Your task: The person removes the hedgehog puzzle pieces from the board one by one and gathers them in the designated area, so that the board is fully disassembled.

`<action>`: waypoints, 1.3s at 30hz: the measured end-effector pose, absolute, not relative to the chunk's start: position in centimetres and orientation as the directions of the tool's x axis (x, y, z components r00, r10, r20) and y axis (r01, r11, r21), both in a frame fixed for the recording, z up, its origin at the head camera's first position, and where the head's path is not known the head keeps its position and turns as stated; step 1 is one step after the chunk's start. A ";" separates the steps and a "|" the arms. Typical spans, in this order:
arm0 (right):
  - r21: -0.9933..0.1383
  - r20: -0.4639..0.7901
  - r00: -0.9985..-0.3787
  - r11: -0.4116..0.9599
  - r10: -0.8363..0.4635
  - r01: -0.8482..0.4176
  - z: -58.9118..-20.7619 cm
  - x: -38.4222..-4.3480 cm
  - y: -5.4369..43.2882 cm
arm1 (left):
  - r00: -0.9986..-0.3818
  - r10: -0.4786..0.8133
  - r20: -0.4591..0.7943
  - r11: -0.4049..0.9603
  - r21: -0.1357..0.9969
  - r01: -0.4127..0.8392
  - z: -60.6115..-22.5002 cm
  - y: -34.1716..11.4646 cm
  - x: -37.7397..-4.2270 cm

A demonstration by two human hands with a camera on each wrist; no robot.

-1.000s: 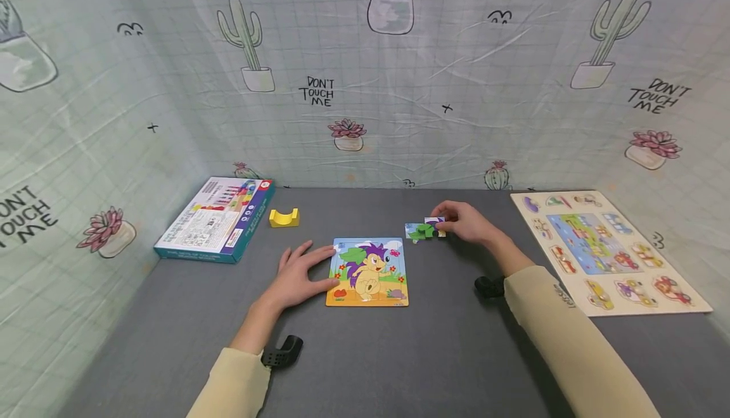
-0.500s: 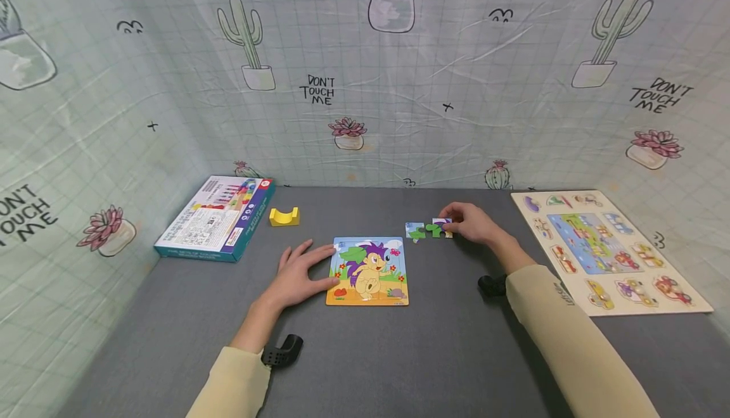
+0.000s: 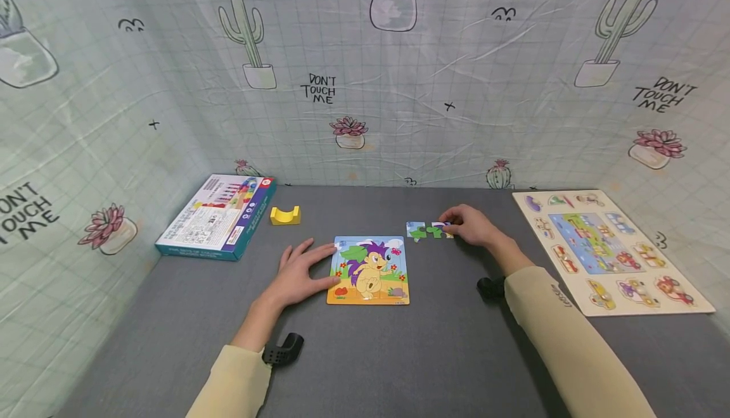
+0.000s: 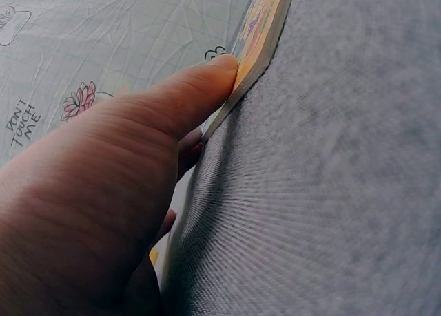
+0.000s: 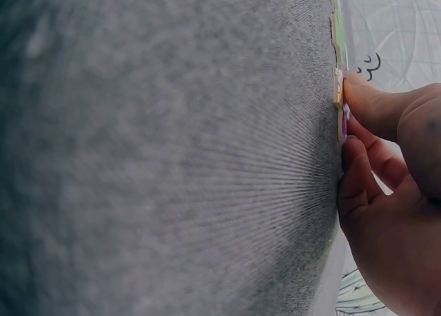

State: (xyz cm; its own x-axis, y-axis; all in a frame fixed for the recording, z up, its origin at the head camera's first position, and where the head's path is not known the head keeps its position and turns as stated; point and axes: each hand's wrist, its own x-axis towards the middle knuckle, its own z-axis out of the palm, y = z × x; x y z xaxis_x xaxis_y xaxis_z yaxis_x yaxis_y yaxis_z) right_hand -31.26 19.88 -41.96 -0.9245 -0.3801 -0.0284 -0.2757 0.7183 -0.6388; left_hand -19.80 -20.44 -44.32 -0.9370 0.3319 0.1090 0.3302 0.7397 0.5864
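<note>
My left hand (image 3: 298, 280) lies with extended fingers at the left edge of a square hedgehog jigsaw puzzle (image 3: 373, 275). In the left wrist view its thumb (image 4: 207, 82) touches the puzzle's corner. Behind the puzzle and to its right, several loose jigsaw pieces sit side by side in a short row: a blue and green one (image 3: 415, 228), a green one (image 3: 435, 233) and a purple one (image 3: 441, 224). My right hand (image 3: 472, 226) pinches the purple jigsaw piece at the row's right end, partly covering it. In the right wrist view the thumb (image 5: 368, 99) presses on a thin piece flat on the table.
A boxed game (image 3: 217, 218) lies at the back left, with a yellow arch-shaped block (image 3: 285, 216) beside it. To the right is a large wooden puzzle board (image 3: 576, 291) with vehicle pictures. A cactus-print curtain (image 3: 365, 57) closes off the back and sides.
The right hand has moved slightly right with the purple piece. The green piece, which overlapped the blue and green one, has shifted right too, and the pieces now form a row. The left hand stays put.
</note>
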 end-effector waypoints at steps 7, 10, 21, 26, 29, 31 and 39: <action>-0.639 -0.028 -0.926 0.719 -0.375 -0.272 -42.0 -31.1 19.8 | -0.936 0.334 0.115 0.742 0.579 0.336 -44.3 -20.4 -19.8; -0.640 -0.024 -0.926 0.718 -0.376 -0.274 -41.9 -31.1 19.9 | -0.936 0.333 0.113 0.745 0.577 0.335 -44.3 -20.4 -19.8; -0.641 -0.024 -0.928 0.718 -0.372 -0.271 -42.0 -31.1 19.8 | -0.940 0.324 0.102 0.749 0.580 0.321 -44.4 -20.4 -19.8; -0.641 -0.017 -0.927 0.715 -0.375 -0.277 -41.8 -31.3 19.9 | -0.940 0.325 0.105 0.749 0.579 0.324 -44.4 -20.4 -19.9; -0.643 -0.008 -0.929 0.713 -0.371 -0.279 -41.5 -31.3 19.8 | -0.940 0.325 0.106 0.748 0.579 0.324 -44.4 -20.5 -19.9; -0.644 0.001 -0.928 0.710 -0.372 -0.285 -41.1 -31.1 19.5 | -0.940 0.325 0.105 0.746 0.582 0.324 -44.4 -20.5 -19.8; -0.656 0.051 -0.907 0.670 -0.419 -0.346 -39.7 -30.2 17.4 | -0.938 0.328 0.107 0.743 0.584 0.327 -44.3 -20.5 -19.8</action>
State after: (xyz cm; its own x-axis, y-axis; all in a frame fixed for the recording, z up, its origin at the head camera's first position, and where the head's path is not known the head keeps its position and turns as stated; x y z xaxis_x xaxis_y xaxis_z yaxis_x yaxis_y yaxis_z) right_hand -30.22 17.37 -39.74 -0.9067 -0.4187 0.0508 -0.3463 0.6704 -0.6562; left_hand -19.80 -20.45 -44.31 -0.9384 0.3285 0.1070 0.3267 0.7429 0.5843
